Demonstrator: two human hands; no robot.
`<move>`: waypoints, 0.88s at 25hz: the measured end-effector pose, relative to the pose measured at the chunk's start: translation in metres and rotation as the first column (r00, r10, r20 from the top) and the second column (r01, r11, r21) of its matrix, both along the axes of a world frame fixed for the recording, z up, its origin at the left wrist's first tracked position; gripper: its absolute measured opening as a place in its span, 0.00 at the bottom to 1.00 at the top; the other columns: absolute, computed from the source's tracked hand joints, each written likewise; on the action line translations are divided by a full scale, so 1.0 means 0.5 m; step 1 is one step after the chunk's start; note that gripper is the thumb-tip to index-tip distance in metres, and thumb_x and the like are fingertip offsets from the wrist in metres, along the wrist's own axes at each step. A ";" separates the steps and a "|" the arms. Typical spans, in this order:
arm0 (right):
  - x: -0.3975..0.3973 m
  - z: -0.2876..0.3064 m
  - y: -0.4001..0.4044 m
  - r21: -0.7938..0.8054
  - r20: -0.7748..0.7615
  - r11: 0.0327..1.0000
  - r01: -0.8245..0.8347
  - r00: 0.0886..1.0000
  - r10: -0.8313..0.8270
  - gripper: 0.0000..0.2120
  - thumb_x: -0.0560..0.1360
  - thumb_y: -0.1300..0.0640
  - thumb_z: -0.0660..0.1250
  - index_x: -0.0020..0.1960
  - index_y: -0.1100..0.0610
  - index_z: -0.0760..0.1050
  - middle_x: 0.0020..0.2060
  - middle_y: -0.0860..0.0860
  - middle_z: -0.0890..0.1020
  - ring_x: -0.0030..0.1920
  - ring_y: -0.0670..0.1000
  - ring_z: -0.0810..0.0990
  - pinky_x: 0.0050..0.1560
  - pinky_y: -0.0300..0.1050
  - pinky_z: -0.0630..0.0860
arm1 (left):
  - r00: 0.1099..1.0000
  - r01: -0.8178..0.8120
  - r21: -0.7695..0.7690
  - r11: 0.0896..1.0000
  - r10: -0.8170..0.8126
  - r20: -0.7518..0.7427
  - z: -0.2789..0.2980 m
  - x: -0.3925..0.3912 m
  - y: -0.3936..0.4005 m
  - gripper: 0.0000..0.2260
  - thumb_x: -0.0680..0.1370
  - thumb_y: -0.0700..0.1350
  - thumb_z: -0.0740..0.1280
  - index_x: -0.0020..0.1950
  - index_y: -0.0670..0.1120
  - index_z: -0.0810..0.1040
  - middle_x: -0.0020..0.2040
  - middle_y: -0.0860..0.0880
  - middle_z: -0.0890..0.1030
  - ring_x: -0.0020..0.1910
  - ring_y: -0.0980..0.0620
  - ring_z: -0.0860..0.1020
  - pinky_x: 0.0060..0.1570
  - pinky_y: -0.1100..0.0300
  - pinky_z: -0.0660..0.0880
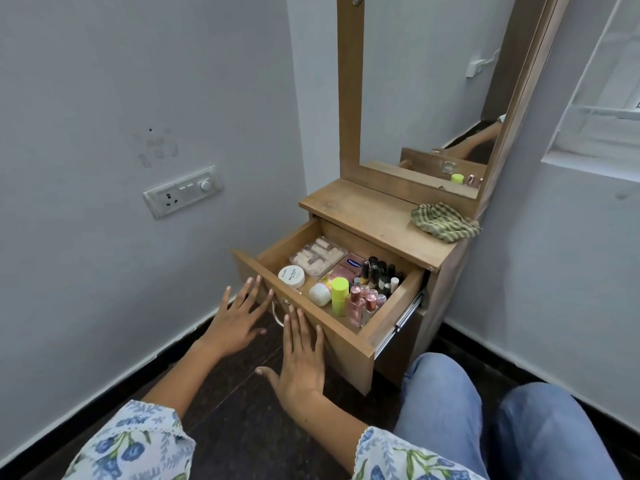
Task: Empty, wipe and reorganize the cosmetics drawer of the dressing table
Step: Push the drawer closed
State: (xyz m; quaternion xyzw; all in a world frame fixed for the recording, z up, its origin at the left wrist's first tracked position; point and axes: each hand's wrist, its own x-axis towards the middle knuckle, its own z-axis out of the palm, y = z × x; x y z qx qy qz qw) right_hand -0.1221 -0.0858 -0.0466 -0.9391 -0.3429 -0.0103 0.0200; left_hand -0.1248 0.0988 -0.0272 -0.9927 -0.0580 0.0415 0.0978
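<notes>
Denim-clad knees point(491, 420) sit nearest, just right of the pulled-out drawer point(349, 336). Both hands hover flat with fingers spread wide and hold nothing: the left hand point(239, 318) at the drawer's front left corner, the right hand point(302, 355) against its front panel. Inside stand one white jar point(291, 276), one lime-capped bottle point(339, 295) and clustered nail polishes point(375, 284). One checked cloth point(445, 221) lies on the tabletop point(363, 216).
</notes>
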 end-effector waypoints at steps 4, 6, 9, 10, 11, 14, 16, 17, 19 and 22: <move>0.068 0.009 -0.018 -0.004 0.026 0.999 0.039 0.999 -0.039 0.47 0.74 0.28 0.42 0.71 0.63 0.24 0.68 0.58 0.20 0.67 0.56 0.17 0.63 0.61 0.21 | 0.999 0.003 0.023 1.000 -0.002 -0.038 0.019 0.072 -0.022 0.39 0.78 0.60 0.58 0.70 0.52 0.28 0.71 0.43 0.25 0.68 0.41 0.25 0.65 0.41 0.29; 0.106 0.013 -0.031 -0.006 0.039 0.998 0.055 0.998 -0.055 0.47 0.75 0.29 0.43 0.72 0.61 0.25 0.69 0.58 0.22 0.67 0.56 0.18 0.64 0.61 0.23 | 0.998 0.015 0.035 0.999 -0.013 -0.067 0.029 0.112 -0.035 0.40 0.78 0.59 0.59 0.70 0.52 0.28 0.70 0.42 0.25 0.68 0.41 0.25 0.66 0.41 0.29; 0.162 0.019 -0.047 -0.015 0.050 0.998 0.064 0.997 -0.064 0.45 0.75 0.30 0.45 0.73 0.59 0.25 0.70 0.57 0.24 0.69 0.56 0.20 0.65 0.62 0.25 | 0.990 0.042 0.050 0.998 -0.035 -0.138 0.039 0.172 -0.058 0.42 0.78 0.59 0.61 0.70 0.51 0.27 0.69 0.41 0.25 0.68 0.40 0.25 0.65 0.41 0.29; 0.180 0.019 -0.052 -0.015 0.063 0.997 0.070 0.996 -0.069 0.45 0.76 0.31 0.46 0.73 0.59 0.26 0.71 0.57 0.24 0.69 0.56 0.21 0.66 0.62 0.25 | 0.988 0.045 0.054 0.998 -0.036 -0.151 0.039 0.192 -0.065 0.42 0.78 0.59 0.61 0.70 0.51 0.27 0.69 0.41 0.25 0.68 0.41 0.25 0.64 0.41 0.29; 0.198 0.019 -0.058 -0.015 0.076 0.997 0.079 0.994 -0.077 0.45 0.77 0.32 0.47 0.73 0.60 0.26 0.71 0.57 0.25 0.69 0.56 0.21 0.67 0.62 0.26 | 0.987 0.048 0.059 0.997 -0.038 -0.158 0.041 0.211 -0.072 0.43 0.77 0.59 0.61 0.70 0.52 0.27 0.69 0.42 0.25 0.68 0.41 0.25 0.64 0.41 0.28; 0.255 0.016 -0.072 -0.019 0.113 0.994 0.104 0.988 -0.101 0.44 0.78 0.36 0.50 0.73 0.61 0.27 0.72 0.56 0.26 0.70 0.55 0.23 0.67 0.61 0.28 | 0.983 0.065 0.070 0.995 -0.052 -0.178 0.051 0.268 -0.087 0.42 0.77 0.58 0.62 0.72 0.53 0.28 0.70 0.42 0.25 0.68 0.43 0.25 0.65 0.42 0.29; 0.290 0.016 -0.083 -0.013 0.111 0.993 0.114 0.987 -0.112 0.44 0.78 0.37 0.52 0.73 0.61 0.27 0.72 0.55 0.26 0.69 0.54 0.22 0.66 0.60 0.26 | 0.983 0.075 0.063 0.995 -0.063 -0.173 0.049 0.303 -0.095 0.42 0.78 0.57 0.61 0.71 0.53 0.28 0.70 0.42 0.26 0.68 0.43 0.25 0.65 0.43 0.29; 0.307 0.015 -0.086 -0.011 0.105 0.993 0.117 0.988 -0.116 0.44 0.78 0.37 0.52 0.73 0.61 0.27 0.72 0.55 0.26 0.69 0.54 0.22 0.66 0.59 0.25 | 0.983 0.078 0.062 0.995 -0.066 -0.173 0.050 0.318 -0.100 0.41 0.78 0.56 0.61 0.72 0.53 0.28 0.71 0.42 0.26 0.68 0.43 0.25 0.66 0.43 0.29; 0.336 0.010 -0.092 -0.016 0.107 0.992 0.126 0.987 -0.124 0.44 0.78 0.36 0.51 0.73 0.61 0.26 0.72 0.54 0.26 0.68 0.54 0.21 0.65 0.59 0.25 | 0.984 0.084 0.054 0.995 -0.074 -0.160 0.049 0.346 -0.107 0.39 0.79 0.53 0.60 0.74 0.53 0.30 0.73 0.42 0.28 0.69 0.44 0.26 0.67 0.44 0.30; 0.371 0.008 -0.098 -0.040 0.116 0.988 0.148 0.983 -0.143 0.44 0.78 0.35 0.50 0.73 0.61 0.26 0.72 0.54 0.26 0.69 0.53 0.21 0.66 0.60 0.26 | 0.985 0.098 0.050 0.994 -0.089 -0.148 0.050 0.381 -0.119 0.37 0.79 0.48 0.59 0.75 0.53 0.33 0.75 0.41 0.30 0.72 0.44 0.29 0.71 0.45 0.33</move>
